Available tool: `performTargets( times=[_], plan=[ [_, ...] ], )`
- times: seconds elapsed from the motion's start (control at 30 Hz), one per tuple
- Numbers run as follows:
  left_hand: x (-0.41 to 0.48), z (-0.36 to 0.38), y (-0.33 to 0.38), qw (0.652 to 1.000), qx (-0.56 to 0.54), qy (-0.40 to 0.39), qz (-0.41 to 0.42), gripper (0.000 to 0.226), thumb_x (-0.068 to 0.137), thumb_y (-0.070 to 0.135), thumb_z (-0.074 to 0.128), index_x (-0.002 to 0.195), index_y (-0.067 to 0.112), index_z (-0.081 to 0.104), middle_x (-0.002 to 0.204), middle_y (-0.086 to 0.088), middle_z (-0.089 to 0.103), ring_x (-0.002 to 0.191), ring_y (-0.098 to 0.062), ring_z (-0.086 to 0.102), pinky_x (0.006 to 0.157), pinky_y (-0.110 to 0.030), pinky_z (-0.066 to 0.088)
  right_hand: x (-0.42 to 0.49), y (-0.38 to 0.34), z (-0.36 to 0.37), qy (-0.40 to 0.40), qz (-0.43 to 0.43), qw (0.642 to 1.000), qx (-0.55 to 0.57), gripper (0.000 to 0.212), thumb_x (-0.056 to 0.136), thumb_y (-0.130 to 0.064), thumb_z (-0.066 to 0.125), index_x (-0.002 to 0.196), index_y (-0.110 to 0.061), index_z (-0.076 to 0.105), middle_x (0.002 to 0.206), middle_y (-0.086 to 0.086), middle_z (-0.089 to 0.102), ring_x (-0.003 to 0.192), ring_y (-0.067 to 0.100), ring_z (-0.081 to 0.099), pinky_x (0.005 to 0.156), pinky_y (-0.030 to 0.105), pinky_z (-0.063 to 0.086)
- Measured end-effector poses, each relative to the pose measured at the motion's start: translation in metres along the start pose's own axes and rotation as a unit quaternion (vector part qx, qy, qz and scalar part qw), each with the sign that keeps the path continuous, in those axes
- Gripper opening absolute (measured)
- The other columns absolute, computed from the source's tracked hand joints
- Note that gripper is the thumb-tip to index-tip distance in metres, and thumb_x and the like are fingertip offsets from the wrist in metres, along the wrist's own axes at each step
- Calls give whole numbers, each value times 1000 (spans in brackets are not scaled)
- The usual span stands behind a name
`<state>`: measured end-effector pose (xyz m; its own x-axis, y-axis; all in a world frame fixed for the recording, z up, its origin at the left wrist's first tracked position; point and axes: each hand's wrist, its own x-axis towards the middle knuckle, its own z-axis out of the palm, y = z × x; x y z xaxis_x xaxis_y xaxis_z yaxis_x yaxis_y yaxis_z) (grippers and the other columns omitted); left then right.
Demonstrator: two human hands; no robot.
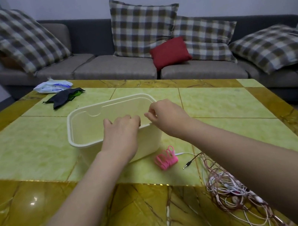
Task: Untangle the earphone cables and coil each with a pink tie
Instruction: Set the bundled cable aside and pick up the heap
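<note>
A tangle of white and pinkish earphone cables (232,189) lies at the table's near right, partly under my right forearm. A black jack plug (187,165) sticks out toward the left. A bunch of pink ties (166,158) rests just in front of a cream plastic box (78,114), which looks empty. My left hand (122,132) curls its fingers over the box's near rim. My right hand (166,116) hovers at the near right corner with fingertips pinched together; nothing shows between them.
The yellow-green marble table (33,150) also holds a dark cloth item (64,99) and a white plastic packet (52,87) at the far left. A grey sofa (114,69) with checked cushions and a red pillow (170,52) stands behind. Cords trail on the floor at right.
</note>
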<state>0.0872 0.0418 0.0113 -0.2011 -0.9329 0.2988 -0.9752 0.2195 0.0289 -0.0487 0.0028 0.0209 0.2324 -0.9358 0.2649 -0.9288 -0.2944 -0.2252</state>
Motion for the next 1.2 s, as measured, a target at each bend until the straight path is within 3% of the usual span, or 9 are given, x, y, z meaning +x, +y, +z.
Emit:
performTargets(
  times=[0.1,0.2,0.47,0.57,0.63,0.7,0.8,1.0,1.2],
  plan=[
    [-10,-2,19,995,-53,87,21,28,91,8,48,114,24,49,114,1,52,108,-22,47,83,-34,27,-26,14,-16,69,-16,997,16,26,98,-28,43,114,-12,56,110,2,56,102,19,52,77,32,43],
    [-27,-1,48,983,-137,107,52,20,94,14,43,110,24,50,109,6,54,107,-17,47,85,-31,25,-60,41,-32,88,8,996,27,24,98,-26,43,118,-16,51,108,-1,56,95,18,55,72,31,41],
    [-60,58,116,962,-252,-95,54,18,93,39,47,102,27,57,106,9,60,107,-14,52,96,-35,36,-152,104,-38,-42,76,996,-35,28,94,-48,45,110,-27,54,94,-12,64,78,7,57,63,24,42],
    [-68,67,134,939,-296,-162,59,28,89,47,53,107,27,59,108,8,60,101,-14,56,94,-37,43,-175,114,-26,-128,80,988,-17,53,84,-59,53,125,-26,45,118,-10,57,94,6,54,75,23,44],
    [-73,71,142,939,-285,-178,75,26,88,43,55,109,27,58,109,8,59,103,-14,54,95,-37,42,-186,118,-16,-162,80,983,-20,64,82,-53,62,133,-22,38,130,-5,51,113,12,50,86,26,41],
    [-75,74,145,938,-292,-169,79,15,88,36,57,101,29,60,104,8,60,100,-13,55,92,-35,43,-192,121,-7,-154,87,984,-11,62,80,-45,68,130,-20,41,128,-3,51,116,15,48,88,25,39],
    [-74,76,142,940,-303,-143,66,2,88,29,59,90,29,59,92,9,63,89,-13,57,81,-31,46,-195,124,-1,-125,105,986,17,38,80,-40,69,109,-21,53,103,-5,56,95,14,52,78,28,43],
    [-68,77,127,964,-252,-81,11,5,91,26,55,92,23,59,90,7,63,86,-17,59,70,-30,43,-192,140,-4,-66,128,989,39,4,90,-22,58,91,-18,58,90,0,62,84,20,55,68,30,40],
    [-78,77,130,968,-242,-35,54,12,87,17,61,92,25,54,85,12,44,89,-17,51,77,-30,37,-193,140,-6,-14,145,984,99,38,85,-23,67,117,-20,48,96,-7,56,86,13,56,77,34,49]
  ],
)
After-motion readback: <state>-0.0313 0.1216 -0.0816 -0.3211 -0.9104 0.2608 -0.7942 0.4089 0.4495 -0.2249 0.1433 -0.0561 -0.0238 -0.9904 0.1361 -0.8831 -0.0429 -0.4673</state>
